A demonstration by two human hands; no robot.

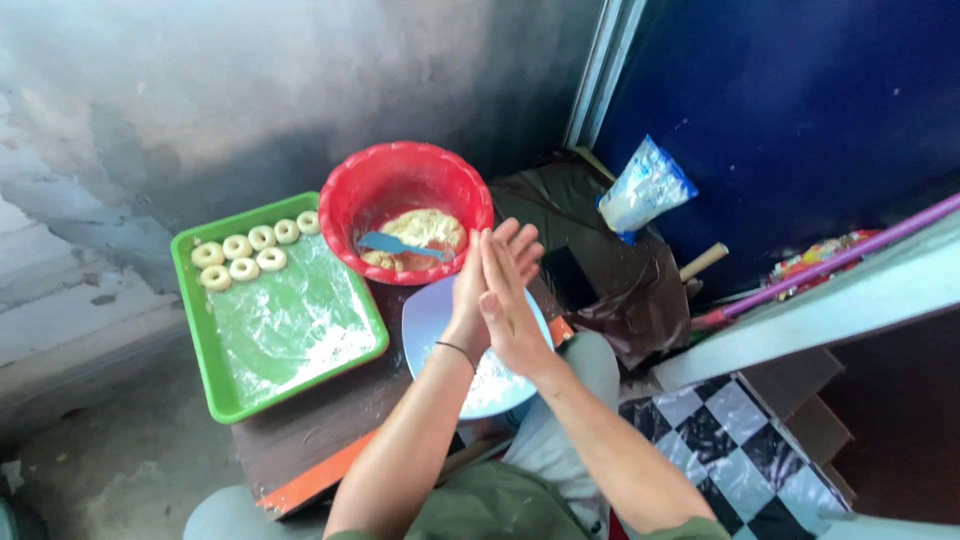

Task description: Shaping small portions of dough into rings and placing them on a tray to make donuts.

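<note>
My left hand (470, 290) and my right hand (512, 300) are pressed palm to palm over a pale blue plate (425, 325) dusted with flour. Whether a piece of dough lies between the palms is hidden. Just beyond the fingertips stands a red bowl (400, 180) holding pale dough (430, 228) and a blue spatula (400, 245). To the left, a green tray (200, 330) lined with floured plastic carries several dough rings (245, 255) along its far edge.
Tray, bowl and plate rest on a low dark wooden board (300, 440) with an orange edge. A bag of white powder (645, 188) leans against the blue wall. Dark plastic sheeting (620, 280), a wooden handle (703, 262) and a checkered mat (730, 450) lie to the right.
</note>
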